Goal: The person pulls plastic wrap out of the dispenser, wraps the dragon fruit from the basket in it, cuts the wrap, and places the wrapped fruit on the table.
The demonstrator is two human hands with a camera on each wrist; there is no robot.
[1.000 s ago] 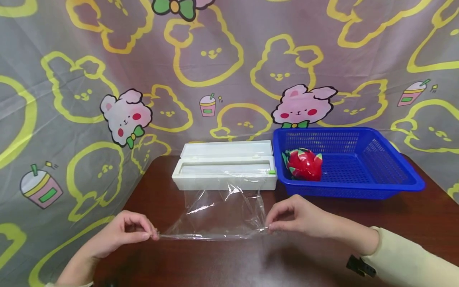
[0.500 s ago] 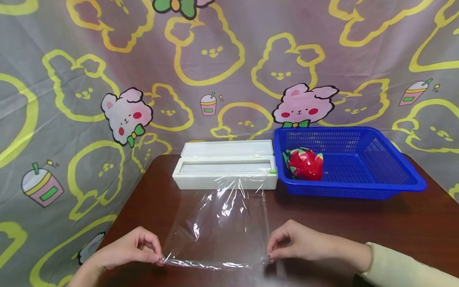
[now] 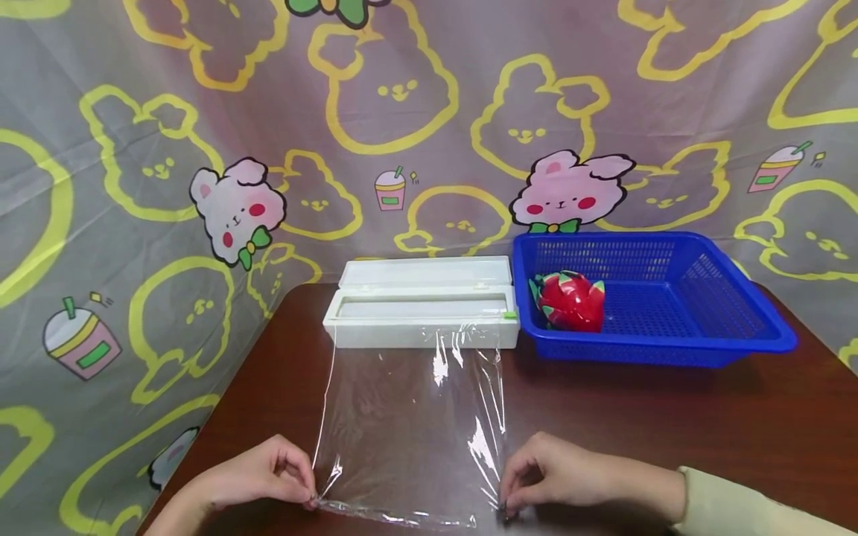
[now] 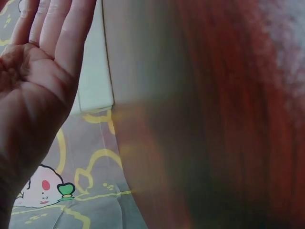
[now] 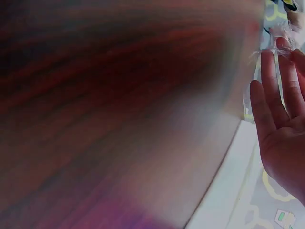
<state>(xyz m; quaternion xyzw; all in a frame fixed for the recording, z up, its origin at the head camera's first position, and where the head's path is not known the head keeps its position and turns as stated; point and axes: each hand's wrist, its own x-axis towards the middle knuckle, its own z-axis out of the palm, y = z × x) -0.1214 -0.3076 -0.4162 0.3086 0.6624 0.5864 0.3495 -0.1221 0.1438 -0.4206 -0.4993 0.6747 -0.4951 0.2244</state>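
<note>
A clear sheet of plastic wrap [image 3: 409, 432] stretches from a white dispenser box [image 3: 422, 336] toward the near side of the table. My left hand [image 3: 271, 476] pinches the sheet's near left corner between thumb and fingertips. At the near right corner, my right hand [image 3: 553, 476] pinches the film the same way. The box stands with its lid [image 3: 425, 272] raised, and a small green slider [image 3: 510, 316] sits at its right end. In the right wrist view, crumpled film [image 5: 282, 40] shows at the right fingertips. The left fingertips lie outside the left wrist view.
A blue plastic basket [image 3: 657, 342] stands right of the box, close against it. Inside lies a red dragon fruit [image 3: 573, 301] with green-tipped scales. A patterned cloth [image 3: 429, 119] hangs behind and left of the brown table [image 3: 637, 417].
Both hands have drawn the film's near edge toward the person, so a longer, flatter sheet extends from the box. The box and basket stay in place.
</note>
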